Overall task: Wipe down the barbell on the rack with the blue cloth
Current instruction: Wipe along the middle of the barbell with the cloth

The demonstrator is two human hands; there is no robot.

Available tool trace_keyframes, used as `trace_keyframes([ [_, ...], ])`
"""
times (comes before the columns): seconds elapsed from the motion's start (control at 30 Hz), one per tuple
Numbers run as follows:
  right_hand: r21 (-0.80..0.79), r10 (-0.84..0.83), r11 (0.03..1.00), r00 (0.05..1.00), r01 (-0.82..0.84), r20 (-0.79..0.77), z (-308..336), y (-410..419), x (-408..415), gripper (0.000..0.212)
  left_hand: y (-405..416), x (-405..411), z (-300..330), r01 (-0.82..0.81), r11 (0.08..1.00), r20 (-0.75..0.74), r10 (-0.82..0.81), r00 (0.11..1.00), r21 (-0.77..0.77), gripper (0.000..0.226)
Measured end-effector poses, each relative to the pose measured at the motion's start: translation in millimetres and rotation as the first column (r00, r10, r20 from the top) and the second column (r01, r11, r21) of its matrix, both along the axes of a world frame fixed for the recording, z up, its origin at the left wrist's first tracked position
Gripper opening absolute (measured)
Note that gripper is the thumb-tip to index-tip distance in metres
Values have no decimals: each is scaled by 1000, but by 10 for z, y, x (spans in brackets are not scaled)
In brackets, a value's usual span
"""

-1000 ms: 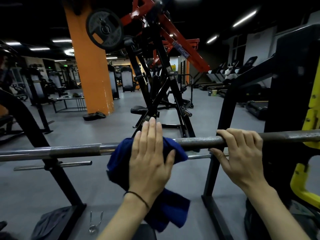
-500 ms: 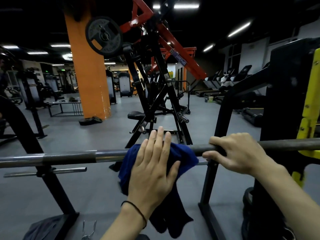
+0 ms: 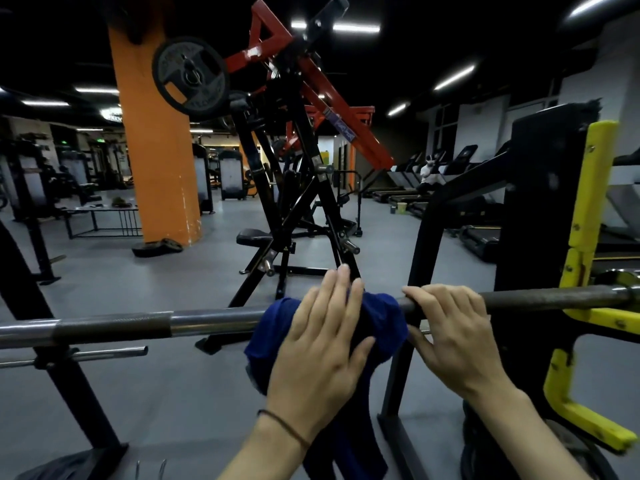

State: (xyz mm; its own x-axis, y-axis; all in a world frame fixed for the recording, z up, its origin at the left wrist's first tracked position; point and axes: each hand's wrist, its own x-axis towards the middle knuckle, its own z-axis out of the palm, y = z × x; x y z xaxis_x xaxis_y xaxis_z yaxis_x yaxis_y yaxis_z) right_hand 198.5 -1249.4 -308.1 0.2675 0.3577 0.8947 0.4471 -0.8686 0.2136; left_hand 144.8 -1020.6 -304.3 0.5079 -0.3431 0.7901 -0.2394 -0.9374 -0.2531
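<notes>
Two hands on barbell, cloth under left

Barbell (image 3: 214, 320) is lying across the rack (image 3: 540, 209), long axis running left to right across the view, right end sitting slightly higher in frame and passing by the yellow upright (image 3: 585, 209). Knurled patch is showing left of centre.

Blue cloth (image 3: 381, 317) is draping over the bar near the middle, bunched on top, loose tail hanging down below the bar toward the floor (image 3: 173, 393).

Left hand (image 3: 322, 351) is lying flat on the cloth, fingers (image 3: 341, 289) straight and close together, pointing away from the camera, pressing the cloth against the bar. Not curling round anything. Thin dark band (image 3: 284, 424) is sitting on that wrist.

Right hand (image 3: 453, 334) is gripping the bare bar just beside the cloth, fingers wrapping over the top, thumb going under. Hand is touching or nearly touching the cloth edge; cannot tell which.

Behind: orange pillar (image 3: 156, 150), red and black plate-loaded machine (image 3: 294, 140) with a weight plate (image 3: 190, 77) up high, treadmills (image 3: 485, 233) far right. Second thinner bar (image 3: 90, 355) is sitting lower left on the rack.
</notes>
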Motion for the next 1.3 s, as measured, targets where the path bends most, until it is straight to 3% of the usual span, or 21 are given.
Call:
trace_keyframes([
  [0.17, 28, 5, 1000, 998, -7, 55, 42, 11, 53, 46, 226, -46, -156, -56, 998, 37, 57, 998, -36, 71],
  [0.27, -69, 34, 997, 996, -28, 81, 137, -9, 83, 43, 103, 10, -33, -54, 996, 48, 58, 997, -78, 72],
  [0.43, -175, 69, 980, 991, -89, -116, 444, -75, 88, 44, -108, 143, 234, -71, 988, 20, 75, 997, -140, 70],
  [0.5, -143, 53, 987, 986, -76, -160, 460, -64, 62, 47, -108, 135, 249, -61, 987, 3, 62, 998, -146, 70],
  [0.67, -24, 25, 999, 999, -26, -39, 229, -76, 24, 53, 437, -29, 98, -110, 988, -17, 109, 994, -108, 70],
  [0.77, 29, 0, 1000, 1000, 1, -12, 95, -101, -7, 57, 533, -69, 76, -164, 969, 0, 166, 986, -185, 70],
  [0.87, 88, -55, 995, 998, 54, 8, -13, 28, -21, 52, 114, -22, 75, -150, 946, -36, 146, 989, -288, 72],
  [1.03, 89, -61, 994, 998, 60, 9, -11, 18, -13, 38, -455, 115, 55, 29, 994, -16, -30, 999, -108, 71],
  [1.17, 87, -39, 995, 999, 41, -19, -1, -48, -27, 43, 118, 8, 1, -9, 997, -23, 7, 1000, -80, 70],
  [1.3, 125, -50, 991, 999, 48, 10, -20, 27, -11, 46, 557, -86, -58, -144, 973, 18, 150, 989, -182, 70],
])
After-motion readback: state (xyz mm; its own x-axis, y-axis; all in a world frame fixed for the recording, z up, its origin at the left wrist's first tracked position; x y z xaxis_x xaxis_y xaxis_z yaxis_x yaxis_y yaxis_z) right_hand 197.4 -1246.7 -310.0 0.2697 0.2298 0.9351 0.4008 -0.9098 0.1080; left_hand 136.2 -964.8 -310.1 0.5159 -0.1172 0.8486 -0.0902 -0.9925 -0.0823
